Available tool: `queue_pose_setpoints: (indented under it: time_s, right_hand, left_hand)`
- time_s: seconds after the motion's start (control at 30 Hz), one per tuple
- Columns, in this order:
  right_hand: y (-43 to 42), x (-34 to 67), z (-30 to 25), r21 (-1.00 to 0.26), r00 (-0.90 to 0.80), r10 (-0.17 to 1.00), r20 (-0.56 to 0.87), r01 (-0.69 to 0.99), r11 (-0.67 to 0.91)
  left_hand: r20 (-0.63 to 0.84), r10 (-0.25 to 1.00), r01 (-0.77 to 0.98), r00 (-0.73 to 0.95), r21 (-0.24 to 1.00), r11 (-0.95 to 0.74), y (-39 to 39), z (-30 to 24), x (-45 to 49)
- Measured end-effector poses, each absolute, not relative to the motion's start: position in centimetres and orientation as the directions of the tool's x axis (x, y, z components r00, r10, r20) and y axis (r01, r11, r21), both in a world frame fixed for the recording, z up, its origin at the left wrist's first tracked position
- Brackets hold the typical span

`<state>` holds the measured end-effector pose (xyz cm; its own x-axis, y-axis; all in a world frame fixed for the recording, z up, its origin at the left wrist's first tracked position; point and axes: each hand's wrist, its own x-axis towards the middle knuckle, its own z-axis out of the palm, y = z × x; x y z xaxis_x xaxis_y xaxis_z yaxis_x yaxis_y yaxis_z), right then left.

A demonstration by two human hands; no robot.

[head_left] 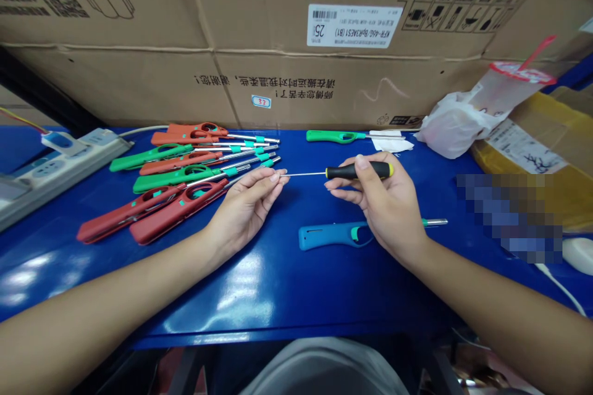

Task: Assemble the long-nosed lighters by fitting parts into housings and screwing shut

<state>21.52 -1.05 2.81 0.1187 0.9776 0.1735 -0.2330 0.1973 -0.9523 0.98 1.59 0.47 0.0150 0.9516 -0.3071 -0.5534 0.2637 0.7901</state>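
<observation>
Right hand grips screwdriver by its handle, left hand pinches the far end; weak pinch could slip, poking skin.

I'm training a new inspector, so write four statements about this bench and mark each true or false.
1. The right hand grips the screwdriver by its handle. True.
2. The left hand holds the blue lighter. False: it pinches the screwdriver's shaft; the blue lighter lies on the table.
3. A green lighter lies near the cardboard box. True.
4. The cup is left of the power strip. False: it is to the right.
</observation>
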Motion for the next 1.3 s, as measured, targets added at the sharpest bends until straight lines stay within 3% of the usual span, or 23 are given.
queue_pose_setpoints:
  time_s: [0.37, 0.8, 0.87, 1.0, 1.13, 1.2, 1.3]
  right_hand:
    - [-1.6, 22.0, 3.0, -0.933, -0.007, 0.964, 0.267, -0.251, 0.257]
    - [-1.1, 22.7, 3.9, -0.926, 0.083, 0.964, 0.253, -0.267, 0.266]
    - [-0.9, 23.0, 4.7, -0.922, 0.135, 0.955, 0.265, -0.256, 0.292]
    - [-0.2, 24.0, 6.1, -0.902, 0.247, 0.909, 0.335, -0.193, 0.385]
    - [0.3, 24.8, 6.7, -0.853, 0.313, 0.829, 0.464, -0.096, 0.513]
    - [0.3, 24.8, 6.7, -0.814, 0.323, 0.77, 0.55, 0.002, 0.58]
    - [-0.4, 24.3, 6.6, -0.747, 0.274, 0.702, 0.658, 0.119, 0.654]
  left_hand:
    - [-0.306, 0.952, -0.571, 0.017, 0.779, 0.26, 1.7, 0.4, 1.0]
    - [-0.244, 0.96, -0.506, 0.137, 0.816, 0.28, 1.0, 1.1, 0.4]
    - [-0.167, 0.973, -0.398, 0.163, 0.891, 0.219, 0.8, 0.9, 0.3]
    - [0.062, 0.937, 0.051, 0.344, 0.995, -0.085, 0.1, 0.6, 0.1]
    - [0.246, 0.772, 0.316, 0.586, 0.808, -0.497, -0.9, 0.6, 0.2]
    - [0.258, 0.721, 0.352, 0.643, 0.736, -0.578, -1.2, 0.5, 0.3]
    - [0.258, 0.708, 0.353, 0.658, 0.724, -0.592, -1.4, 0.2, 0.5]
